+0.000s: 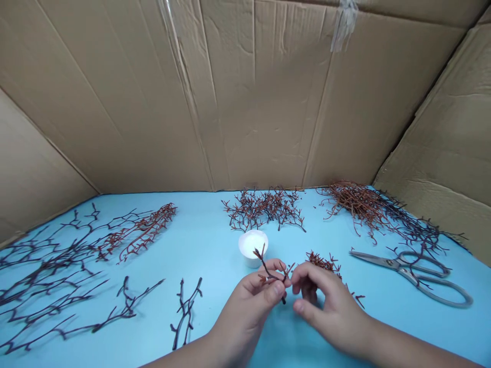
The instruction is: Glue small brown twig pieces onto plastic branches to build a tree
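My left hand (255, 296) pinches a small dark-brown plastic-looking twig (264, 263) between thumb and fingers. Reddish-brown tips branch from the twig, and a small white spot shows near one of them. Close beside it, my right hand (326, 306) has its fingers curled, with a gap between thumb and index finger and nothing visible in that gap. Just behind the left hand stands a small white cup (253, 248) with white contents. A pile of short reddish-brown sprigs (324, 261) lies behind the right hand, partly hidden by it.
Scissors (412, 276) lie at the right, under a dark twig. Thin brown stems (353, 202) are heaped at the back right, branched sprigs (264, 207) at the back middle. Long dark branches (42, 271) and reddish sprigs (141, 230) spread leftward. Cardboard walls (261, 102) surround the blue tabletop (207, 230).
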`<move>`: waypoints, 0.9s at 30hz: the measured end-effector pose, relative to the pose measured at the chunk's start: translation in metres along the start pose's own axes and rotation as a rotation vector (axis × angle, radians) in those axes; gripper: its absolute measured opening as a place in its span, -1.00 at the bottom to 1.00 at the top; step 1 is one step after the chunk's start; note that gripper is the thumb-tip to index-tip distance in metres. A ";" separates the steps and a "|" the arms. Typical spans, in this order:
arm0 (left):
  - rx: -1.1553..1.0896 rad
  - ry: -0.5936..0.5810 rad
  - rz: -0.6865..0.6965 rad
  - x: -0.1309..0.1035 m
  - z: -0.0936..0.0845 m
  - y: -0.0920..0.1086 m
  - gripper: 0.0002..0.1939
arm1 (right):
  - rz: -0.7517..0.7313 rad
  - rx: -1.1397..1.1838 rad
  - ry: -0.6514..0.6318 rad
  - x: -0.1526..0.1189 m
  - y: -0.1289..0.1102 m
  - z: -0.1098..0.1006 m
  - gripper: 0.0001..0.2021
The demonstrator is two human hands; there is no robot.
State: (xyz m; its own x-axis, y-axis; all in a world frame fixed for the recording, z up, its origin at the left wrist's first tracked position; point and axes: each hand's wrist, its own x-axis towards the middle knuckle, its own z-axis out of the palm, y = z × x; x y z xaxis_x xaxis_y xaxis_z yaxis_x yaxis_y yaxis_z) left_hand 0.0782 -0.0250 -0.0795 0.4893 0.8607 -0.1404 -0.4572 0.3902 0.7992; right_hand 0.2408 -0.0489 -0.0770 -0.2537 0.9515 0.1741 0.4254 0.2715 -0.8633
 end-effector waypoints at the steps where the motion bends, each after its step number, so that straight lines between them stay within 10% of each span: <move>1: 0.006 -0.010 0.026 0.000 0.000 0.001 -0.80 | 0.022 0.019 -0.039 0.001 -0.004 0.004 -0.89; 16: 0.269 -0.044 0.097 0.004 0.000 0.005 -0.87 | 0.230 0.429 0.053 0.008 -0.014 0.019 -0.86; 19: 0.249 -0.076 0.062 0.001 -0.001 0.001 -0.62 | 0.241 0.400 0.140 0.009 -0.014 0.015 -0.87; 23: 0.294 0.066 0.114 -0.007 0.003 0.002 -0.31 | 0.258 0.327 0.151 0.010 -0.010 0.013 -0.88; 27: 0.448 0.246 0.317 -0.013 0.007 0.018 -0.60 | 0.278 0.226 0.159 0.011 -0.005 0.013 -0.87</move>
State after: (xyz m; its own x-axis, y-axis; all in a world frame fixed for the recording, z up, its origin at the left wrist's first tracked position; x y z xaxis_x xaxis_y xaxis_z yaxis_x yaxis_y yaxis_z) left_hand 0.0686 -0.0316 -0.0598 0.1698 0.9839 0.0564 -0.1694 -0.0272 0.9852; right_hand 0.2243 -0.0413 -0.0766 -0.0106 0.9996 -0.0250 0.2529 -0.0215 -0.9673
